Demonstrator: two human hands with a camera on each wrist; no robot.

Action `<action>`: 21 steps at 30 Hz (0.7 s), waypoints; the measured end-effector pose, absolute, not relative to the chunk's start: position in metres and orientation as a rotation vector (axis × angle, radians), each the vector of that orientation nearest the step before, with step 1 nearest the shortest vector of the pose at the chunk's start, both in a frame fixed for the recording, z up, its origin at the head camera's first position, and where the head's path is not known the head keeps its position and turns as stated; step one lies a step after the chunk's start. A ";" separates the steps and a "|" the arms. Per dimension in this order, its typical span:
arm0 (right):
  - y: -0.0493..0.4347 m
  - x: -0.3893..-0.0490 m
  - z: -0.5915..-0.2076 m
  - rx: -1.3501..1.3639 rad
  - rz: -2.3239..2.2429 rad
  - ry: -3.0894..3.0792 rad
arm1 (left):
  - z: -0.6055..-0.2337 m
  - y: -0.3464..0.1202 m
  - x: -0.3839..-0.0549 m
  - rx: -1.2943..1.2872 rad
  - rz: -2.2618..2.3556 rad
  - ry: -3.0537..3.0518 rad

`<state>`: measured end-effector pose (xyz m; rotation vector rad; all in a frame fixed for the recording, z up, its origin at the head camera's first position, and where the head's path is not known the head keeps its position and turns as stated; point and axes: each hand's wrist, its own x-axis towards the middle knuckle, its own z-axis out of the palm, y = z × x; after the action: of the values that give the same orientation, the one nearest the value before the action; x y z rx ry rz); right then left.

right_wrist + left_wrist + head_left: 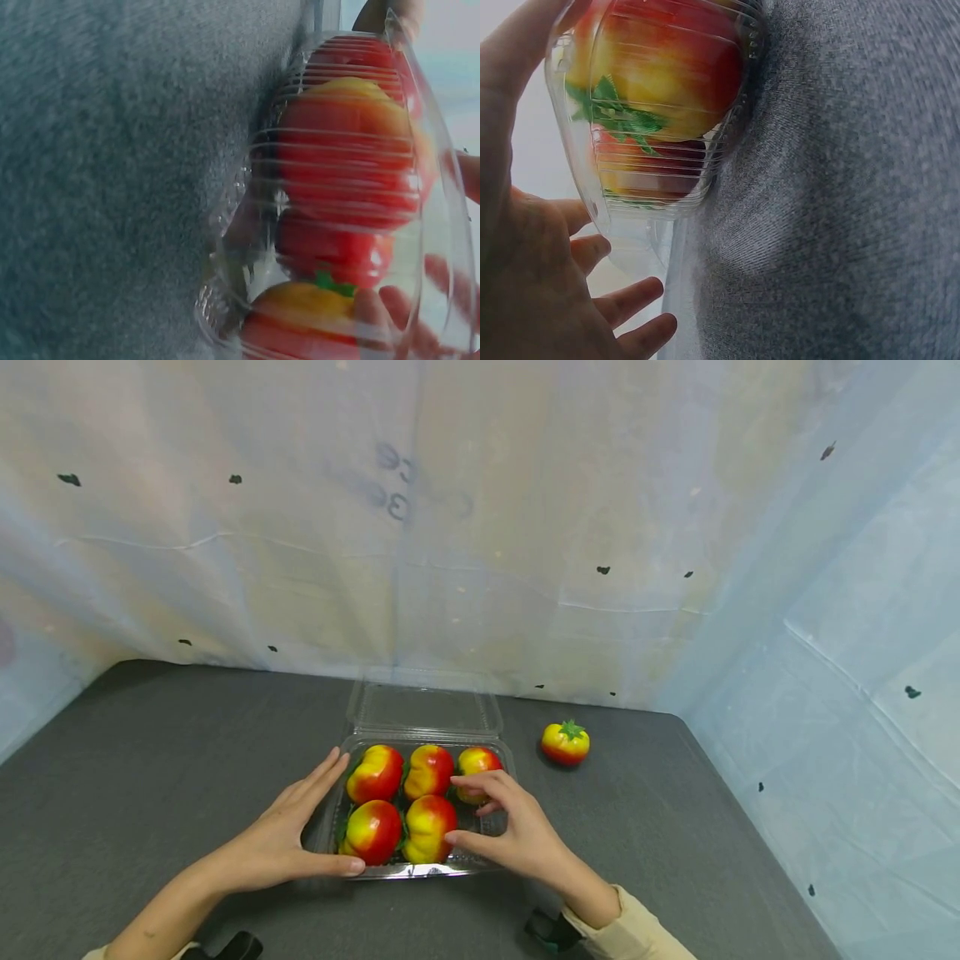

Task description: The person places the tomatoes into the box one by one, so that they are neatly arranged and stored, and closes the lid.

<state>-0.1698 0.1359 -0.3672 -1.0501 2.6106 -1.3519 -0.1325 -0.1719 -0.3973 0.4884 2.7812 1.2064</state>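
A clear plastic clamshell box [405, 871] holds several red-and-yellow tomatoes with green leafy tops, among them a front-middle tomato [431, 831] and a back-right tomato [480, 762]. My left hand [281, 839] spreads along the box's left side, its thumb at the front rim. Over the box's right part reaches my right hand [517, 831], fingers loosely bent. Its fingertips are at the back-right tomato, while its thumb tip is beside the front-middle one; nothing is gripped between them. Through the box wall, the right wrist view shows fingers [373, 311] against a tomato.
The transparent lid [423, 708] lies folded back behind the box. One more tomato [566, 743] stands on the dark grey table [675, 843], right of the box. Translucent plastic sheeting [480, 568] hangs behind and along the sides.
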 end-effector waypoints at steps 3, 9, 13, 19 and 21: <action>0.139 -0.170 -0.367 -1.028 -1.377 2.615 | -0.397 -0.172 -0.132 0.493 1.208 2.785; 0.145 -0.170 -0.365 -0.961 -1.401 2.645 | -0.397 -0.172 -0.132 0.496 1.207 2.784; 0.149 -0.170 -0.364 -0.923 -1.416 2.659 | -0.397 -0.172 -0.133 0.489 1.200 2.785; 0.155 -0.171 -0.363 -0.871 -1.439 2.671 | -0.397 -0.172 -0.133 0.484 1.197 2.787; 0.158 -0.171 -0.363 -0.862 -1.451 2.678 | -0.398 -0.172 -0.133 0.486 1.196 2.788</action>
<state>-0.1713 0.1577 -0.3630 -0.8625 2.6777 -1.4511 -0.1328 -0.1715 -0.3976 0.4864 2.7884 1.1964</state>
